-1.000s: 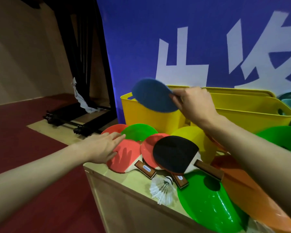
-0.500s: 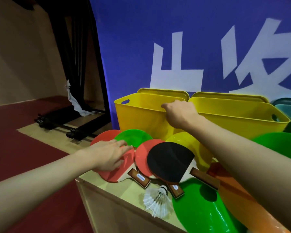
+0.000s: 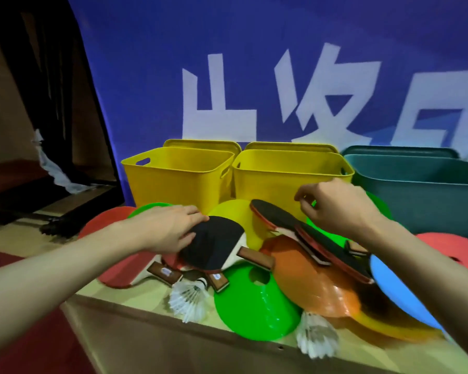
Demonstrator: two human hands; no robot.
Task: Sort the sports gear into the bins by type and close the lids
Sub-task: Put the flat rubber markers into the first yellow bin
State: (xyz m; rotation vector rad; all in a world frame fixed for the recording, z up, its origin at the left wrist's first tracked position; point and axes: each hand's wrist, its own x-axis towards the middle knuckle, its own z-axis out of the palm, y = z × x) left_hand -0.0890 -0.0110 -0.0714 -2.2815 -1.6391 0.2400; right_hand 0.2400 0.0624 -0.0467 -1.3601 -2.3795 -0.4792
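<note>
Three open bins stand at the back of the table: a left yellow bin [image 3: 179, 182], a middle yellow bin [image 3: 287, 182] and a teal bin [image 3: 416, 190], each with its lid upright behind it. My left hand [image 3: 168, 230] rests on the black-faced paddle [image 3: 216, 247], which lies over a red paddle [image 3: 119, 273]. My right hand [image 3: 338, 209] hovers with loosely curled fingers, holding nothing, just above a stack of black and red paddles [image 3: 287, 225]. Two white shuttlecocks [image 3: 189, 295] [image 3: 316, 336] lie near the front edge.
Flat disc cones lie among the paddles: green [image 3: 254, 303], orange [image 3: 308, 279], blue [image 3: 397, 287], yellow [image 3: 233, 211] and red [image 3: 106, 220]. The wooden table's front edge [image 3: 173, 333] drops to a red floor. A blue banner stands behind the bins.
My right hand let go of the blue paddle at the left yellow bin and moved right, empty, over the stacked paddles. My left hand shifted from the red paddle onto the black-faced one.
</note>
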